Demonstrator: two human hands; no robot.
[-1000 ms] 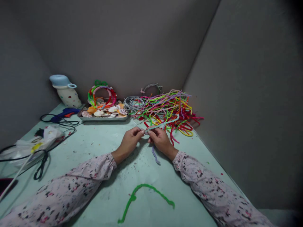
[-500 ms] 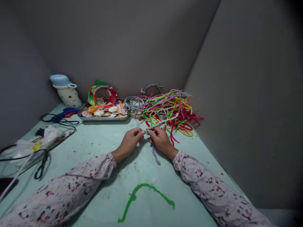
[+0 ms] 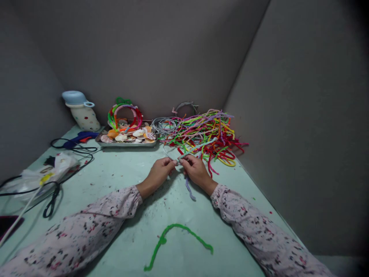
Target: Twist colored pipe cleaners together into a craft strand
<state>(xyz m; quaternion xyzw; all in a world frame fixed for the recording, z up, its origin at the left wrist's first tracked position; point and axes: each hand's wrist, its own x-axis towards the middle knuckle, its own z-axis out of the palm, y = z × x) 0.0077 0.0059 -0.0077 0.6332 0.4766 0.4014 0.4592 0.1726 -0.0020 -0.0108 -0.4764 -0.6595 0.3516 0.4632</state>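
Note:
Above the middle of the table my left hand [image 3: 158, 172] and my right hand [image 3: 198, 172] meet, fingertips nearly touching. Thumb and forefinger of my left hand pinch a thin grey wire [image 3: 166, 151], which curves up behind the fingers. A pale mint pipe cleaner [image 3: 201, 145] is pinched in my right hand and slants up to the right; its inner end is at the fingertips. Below the right hand shows a purple pipe cleaner [image 3: 188, 189]; whether it is held or lies loose I cannot tell. Nearer me lies a bent green pipe cleaner [image 3: 175, 225].
Behind the hands are a heap of coloured pipe cleaners [image 3: 201, 127], coiled grey wire [image 3: 164, 126] and a metal tray [image 3: 129, 144] of seashells with a wrapped ring [image 3: 135, 112]. At left are a bottle [image 3: 83, 115], a blue tool [image 3: 75, 140], cables and a plastic bag [image 3: 65, 163].
Almost nothing differs. The inner end of the mint pipe cleaner has shifted very slightly at the fingertips, and the view has moved a touch.

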